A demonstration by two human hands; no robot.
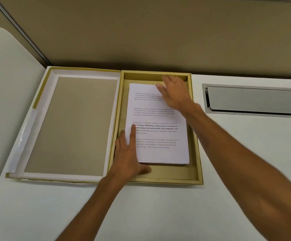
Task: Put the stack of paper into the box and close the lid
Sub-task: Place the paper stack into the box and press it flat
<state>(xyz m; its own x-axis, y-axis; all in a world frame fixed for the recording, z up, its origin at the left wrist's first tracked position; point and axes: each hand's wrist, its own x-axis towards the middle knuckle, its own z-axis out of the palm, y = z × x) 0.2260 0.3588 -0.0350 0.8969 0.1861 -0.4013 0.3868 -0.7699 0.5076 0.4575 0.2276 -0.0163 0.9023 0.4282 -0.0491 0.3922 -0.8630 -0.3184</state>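
Note:
The stack of printed white paper [158, 134] lies flat inside the gold box [196, 141], with bare box floor showing around it. The hinged lid [71, 126] is folded open flat to the left, its grey inside facing up. My left hand [130, 153] rests flat on the stack's near left corner, fingers spread, thumb on the box floor. My right hand [174, 92] lies flat over the stack's far right corner, fingers pointing toward the box's back wall. Neither hand grips anything.
The box sits on a white desk [245, 153] against a tan partition wall. A metal cable slot [256, 100] is set into the desk to the right of the box. The desk's rounded edge curves away at the far left.

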